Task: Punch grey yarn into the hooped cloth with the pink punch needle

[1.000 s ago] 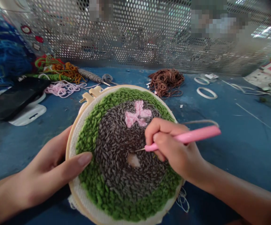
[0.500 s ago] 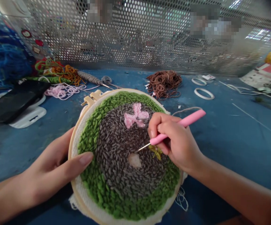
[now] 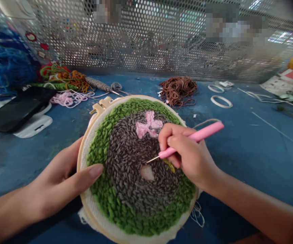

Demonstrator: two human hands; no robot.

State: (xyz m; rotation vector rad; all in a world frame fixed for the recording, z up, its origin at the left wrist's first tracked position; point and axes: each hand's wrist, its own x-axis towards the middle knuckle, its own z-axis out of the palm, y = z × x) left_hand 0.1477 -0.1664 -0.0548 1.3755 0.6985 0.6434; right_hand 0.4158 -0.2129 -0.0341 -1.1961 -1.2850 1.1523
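A round wooden embroidery hoop (image 3: 82, 189) holds a canvas stitched with a green yarn ring, a dark grey centre, a pink flower (image 3: 149, 124) and a small yellow motif (image 3: 170, 165). One bare patch (image 3: 147, 173) of pale cloth shows within the grey. My left hand (image 3: 65, 183) grips the hoop's left edge, thumb on the green stitches, other fingers hidden behind. Pinched in my right hand (image 3: 187, 152) is a pink-handled punch needle (image 3: 207, 131). Its metal tip touches or hovers at the grey stitches just above the patch. Grey yarn trails from the handle's far end.
Brown yarn (image 3: 178, 89) lies behind the hoop, with white rings (image 3: 221, 101) to its right. At left are a black phone-like slab (image 3: 17, 108), pink yarn (image 3: 69, 98), blue yarn (image 3: 3, 67) and a grey yarn bundle (image 3: 98, 84). A perforated metal screen (image 3: 141, 44) stands behind.
The needle tip has shifted slightly left and up along the grey stitches, my right hand with it. The hoop appears a little further right in view, my left hand still on it.
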